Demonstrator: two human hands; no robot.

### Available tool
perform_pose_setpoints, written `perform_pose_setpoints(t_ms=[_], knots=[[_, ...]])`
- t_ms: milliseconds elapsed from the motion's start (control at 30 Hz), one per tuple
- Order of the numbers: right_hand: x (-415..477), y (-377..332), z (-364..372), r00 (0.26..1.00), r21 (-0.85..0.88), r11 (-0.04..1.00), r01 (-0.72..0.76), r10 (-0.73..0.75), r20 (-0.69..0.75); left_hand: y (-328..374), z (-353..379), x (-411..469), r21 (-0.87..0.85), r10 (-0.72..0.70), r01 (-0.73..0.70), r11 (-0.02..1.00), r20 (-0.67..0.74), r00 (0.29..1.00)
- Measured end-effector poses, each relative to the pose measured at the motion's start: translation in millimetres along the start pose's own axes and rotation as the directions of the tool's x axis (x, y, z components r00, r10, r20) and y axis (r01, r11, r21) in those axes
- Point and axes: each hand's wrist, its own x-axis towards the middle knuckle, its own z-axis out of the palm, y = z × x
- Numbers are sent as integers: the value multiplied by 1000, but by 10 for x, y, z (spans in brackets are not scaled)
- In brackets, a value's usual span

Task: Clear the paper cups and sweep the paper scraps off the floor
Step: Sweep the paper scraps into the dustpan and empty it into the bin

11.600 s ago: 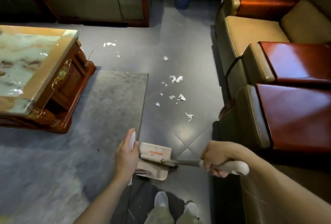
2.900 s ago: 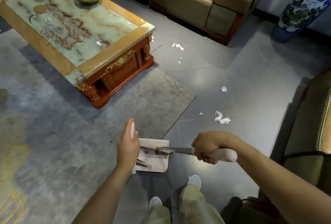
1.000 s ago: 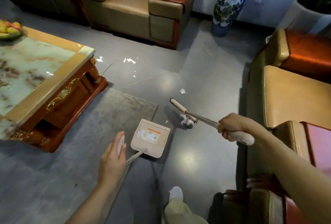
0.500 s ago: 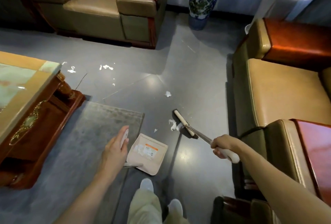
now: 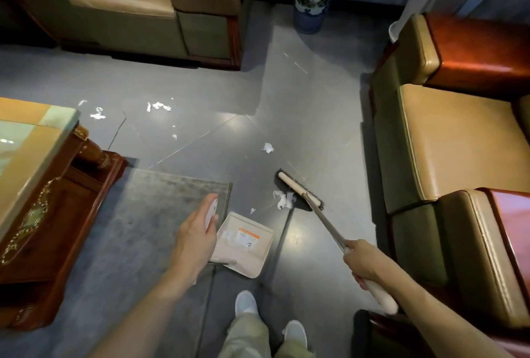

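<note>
Sweeping step: the right hand grips the broom, the left hand holds the dustpan; next, push scraps in.

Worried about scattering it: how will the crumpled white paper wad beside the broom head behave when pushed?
The crumpled white paper wad looks thin and torn, so probably very light and floppy; it may skip ahead rather than slide evenly. The glossy grey floor tiles likely offer little grip. The beige plastic dustpan sits close, so a gentle stroke should do.
</note>
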Motion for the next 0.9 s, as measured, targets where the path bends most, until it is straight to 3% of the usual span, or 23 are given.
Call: perform_pose_setpoints(t_ms=[133, 367, 533, 767, 900], knots=[[84, -92, -25, 1000, 5, 1000, 9, -9, -12, 2, 19, 55, 5, 4, -4, 1000, 8, 1000], [-3, -306, 151, 988, -106, 993, 59, -43, 151, 46, 19, 66, 10, 7, -7, 1000, 14, 1000], [-341, -192, 193, 954, -86, 984, 154, -125, 272, 54, 26, 41, -8, -4, 4, 1000, 13, 1000], [-663, 45, -237, 904, 119, 992, 36, -84, 419, 94, 13, 85, -26, 14, -14, 1000, 4, 1000], [-742, 86, -497, 916, 233, 972, 2, -96, 391, 100, -7, 167, -69, -9, 8, 998, -17, 1000]])
